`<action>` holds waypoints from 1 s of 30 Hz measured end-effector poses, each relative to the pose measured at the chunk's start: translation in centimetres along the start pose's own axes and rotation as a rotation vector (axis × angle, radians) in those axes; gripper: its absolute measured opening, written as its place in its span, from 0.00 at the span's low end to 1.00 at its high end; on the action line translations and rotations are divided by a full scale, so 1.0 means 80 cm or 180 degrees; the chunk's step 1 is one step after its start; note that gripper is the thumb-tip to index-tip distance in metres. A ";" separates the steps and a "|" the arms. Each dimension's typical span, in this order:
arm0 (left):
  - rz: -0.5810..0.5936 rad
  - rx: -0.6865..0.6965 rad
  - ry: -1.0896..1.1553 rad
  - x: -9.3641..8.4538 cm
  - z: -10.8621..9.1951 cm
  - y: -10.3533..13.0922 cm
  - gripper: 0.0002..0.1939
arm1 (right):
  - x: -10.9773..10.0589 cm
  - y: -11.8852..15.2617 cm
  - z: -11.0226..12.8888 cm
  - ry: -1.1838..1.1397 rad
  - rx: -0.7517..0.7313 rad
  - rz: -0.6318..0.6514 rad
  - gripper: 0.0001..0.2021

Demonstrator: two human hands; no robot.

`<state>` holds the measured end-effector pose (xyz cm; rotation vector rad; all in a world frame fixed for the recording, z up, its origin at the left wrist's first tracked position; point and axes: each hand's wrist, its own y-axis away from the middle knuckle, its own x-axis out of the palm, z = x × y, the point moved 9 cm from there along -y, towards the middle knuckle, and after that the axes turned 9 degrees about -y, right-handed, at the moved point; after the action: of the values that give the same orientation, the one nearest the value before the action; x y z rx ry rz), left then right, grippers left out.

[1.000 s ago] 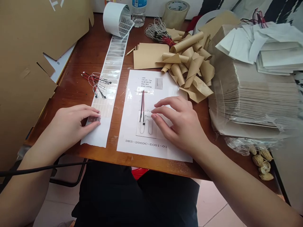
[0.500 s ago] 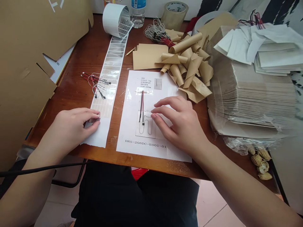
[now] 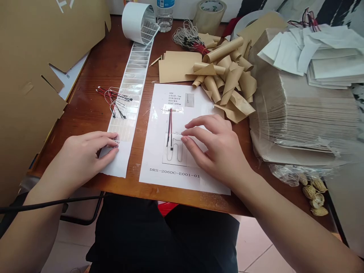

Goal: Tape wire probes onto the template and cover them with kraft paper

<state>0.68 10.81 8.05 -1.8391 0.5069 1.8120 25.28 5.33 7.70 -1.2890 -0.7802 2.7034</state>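
Note:
My left hand rests at the near end of a long strip of clear labels on white backing, its thumb and fingertips apart and nothing visibly held. Farther up that strip lies a small tangle of red, black and white wires with black tips. Over a printed drawing sheet, my right hand is open, fingers curved and spread; whether it touches the paper I cannot tell. Beside its fingertips, a red and black wire pair is fixed to the sheet with clear tape.
Rolled brown paper pieces and flat brown sheets lie behind the drawing. A label roll, a bottle and a tape roll stand at the back. A cardboard stack is right, a large box left.
The whole view has shifted slightly. My left hand has barely moved on the label strip, and my right hand holds the same pose over the drawing.

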 end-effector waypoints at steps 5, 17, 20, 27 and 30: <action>0.0108 -0.0037 -0.0107 0.005 -0.005 0.001 0.15 | 0.001 0.001 -0.001 -0.0016 0.0039 0.0045 0.08; 0.0251 -0.0106 -0.0363 0.016 -0.016 0.002 0.14 | -0.002 0.000 0.002 -0.0007 0.0012 -0.0007 0.08; 0.0213 -0.0122 -0.0400 0.019 -0.015 0.003 0.12 | -0.003 0.000 0.003 0.0001 -0.0012 -0.0025 0.08; 0.0044 -0.0172 -0.0174 0.020 -0.009 0.001 0.09 | -0.002 0.000 0.000 -0.0028 0.0046 0.0009 0.08; -0.0005 -0.0167 -0.0104 0.018 -0.006 0.001 0.08 | -0.001 0.000 0.000 -0.0025 0.0051 0.0033 0.08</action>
<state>1.08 10.58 6.59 -1.8406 0.4497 1.8677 25.33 5.30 7.75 -1.2838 -0.7530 2.7186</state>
